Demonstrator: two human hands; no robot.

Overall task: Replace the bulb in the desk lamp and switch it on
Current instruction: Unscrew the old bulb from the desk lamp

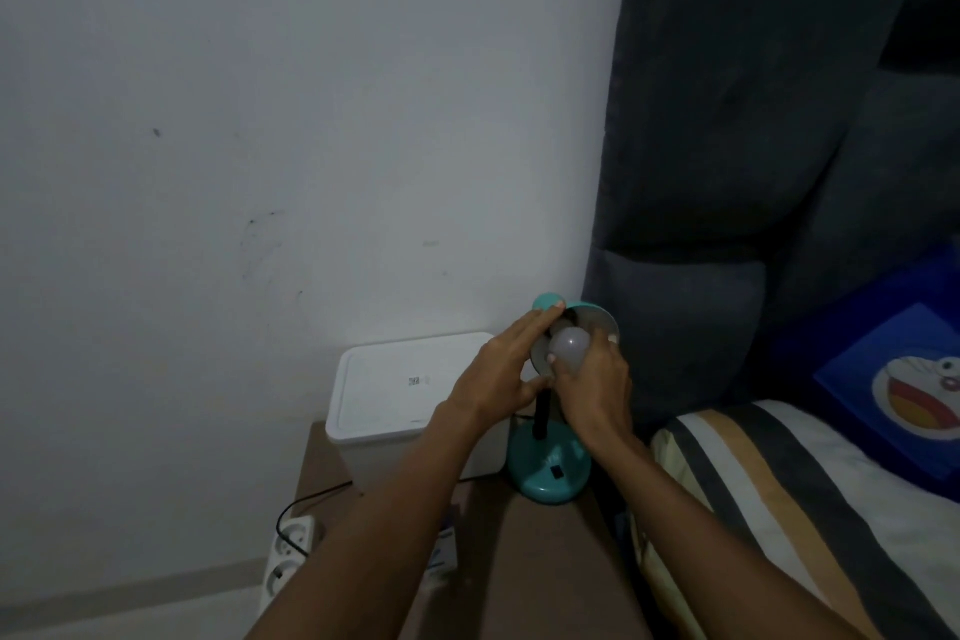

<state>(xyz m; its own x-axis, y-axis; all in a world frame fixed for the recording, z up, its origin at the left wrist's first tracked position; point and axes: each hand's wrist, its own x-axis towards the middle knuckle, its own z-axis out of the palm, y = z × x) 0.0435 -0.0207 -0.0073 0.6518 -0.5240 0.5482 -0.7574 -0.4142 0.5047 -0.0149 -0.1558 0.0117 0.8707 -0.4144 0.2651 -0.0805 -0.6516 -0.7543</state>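
A teal desk lamp stands on a brown bedside table (530, 561), its round base (548, 470) carrying a small black switch (557, 472). The lamp shade (592, 320) is tilted toward me with its pale inside showing. A white bulb (570, 347) sits in the shade's mouth, unlit. My right hand (592, 387) wraps its fingers around the bulb from below and the right. My left hand (506, 372) holds the shade's left side, fingers over its teal back. The black neck (543, 413) shows between my wrists.
A white lidded box (410, 395) stands on the table left of the lamp, against the wall. A white power strip (291, 554) with a black cable lies on the floor at left. A small blue-and-white carton (441, 554) lies under my left forearm. A bed with striped bedding (810, 509) and a dark headboard (753, 172) is on the right.
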